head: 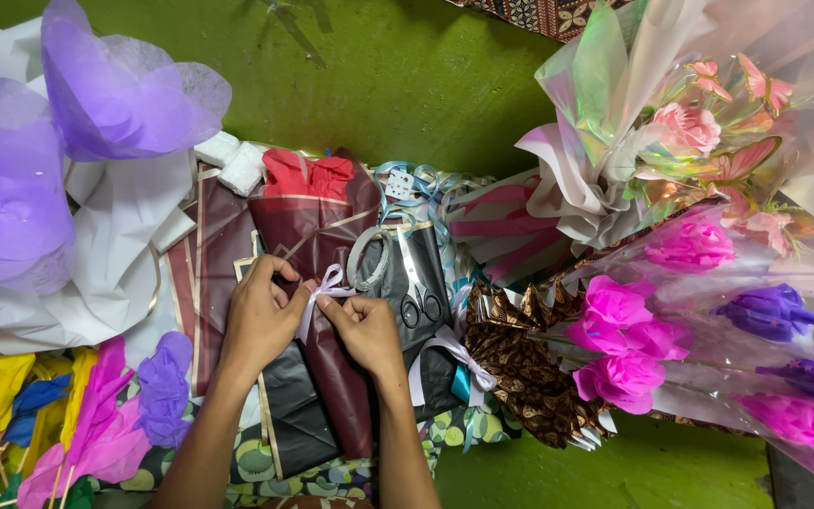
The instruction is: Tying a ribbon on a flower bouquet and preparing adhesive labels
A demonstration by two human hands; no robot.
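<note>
A pale lilac ribbon (325,287) sits at the narrow waist of a dark maroon paper-wrapped bouquet (317,245), lying on the green floor (407,75) in front of the person. The left hand (261,316) pinches one loop of the ribbon and the right hand (366,330) pinches the other side. Red paper (308,172) already fills the wrap's top, and the bow looks half formed, its loops not yet pulled tight. Scissors (418,300) and a ribbon roll (369,256) lie just beside, magenta paper flowers (619,339) farther right.

Maroon wrapped bouquet (332,283), red paper at far end, lying centre; pale lilac ribbon (324,294) bow tied round middle.
</note>
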